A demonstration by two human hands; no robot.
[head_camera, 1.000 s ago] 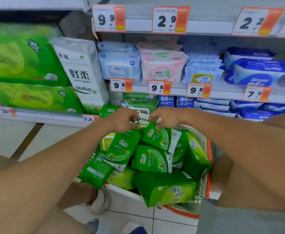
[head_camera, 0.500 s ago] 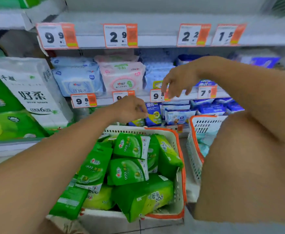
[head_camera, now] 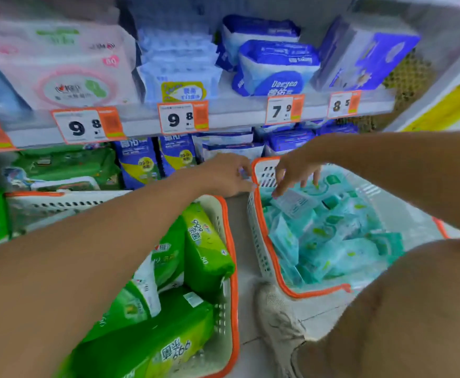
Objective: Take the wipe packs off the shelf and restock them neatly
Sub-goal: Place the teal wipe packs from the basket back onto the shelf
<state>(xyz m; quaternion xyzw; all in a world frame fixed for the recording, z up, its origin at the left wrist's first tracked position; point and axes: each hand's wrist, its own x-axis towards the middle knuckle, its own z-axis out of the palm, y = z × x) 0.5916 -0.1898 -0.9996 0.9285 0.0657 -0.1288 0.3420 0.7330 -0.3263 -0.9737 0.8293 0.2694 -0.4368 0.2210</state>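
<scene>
Two white baskets with orange rims stand on the floor below the shelves. The left basket (head_camera: 230, 241) holds several green wipe packs (head_camera: 204, 249). The right basket (head_camera: 264, 241) is full of teal wipe packs (head_camera: 332, 241). My left hand (head_camera: 229, 175) is at the far left corner of the right basket's rim with its fingers curled; blur hides whether it grips anything. My right hand (head_camera: 297, 170) hovers over the teal packs, fingers spread downward, fingertips on a pale pack (head_camera: 295, 204) lying on top.
The shelf edge (head_camera: 141, 124) carries price tags, with pink, pale blue and dark blue packs above it. Blue packs (head_camera: 139, 162) stand upright on the lower shelf behind the baskets. My shoe (head_camera: 278, 317) is between the baskets and my knee (head_camera: 414, 309) is at lower right.
Both hands left the green basket. My right hand rose to the shelf, then dropped into the teal basket. My left hand moved right to that basket's rim. The view swung right.
</scene>
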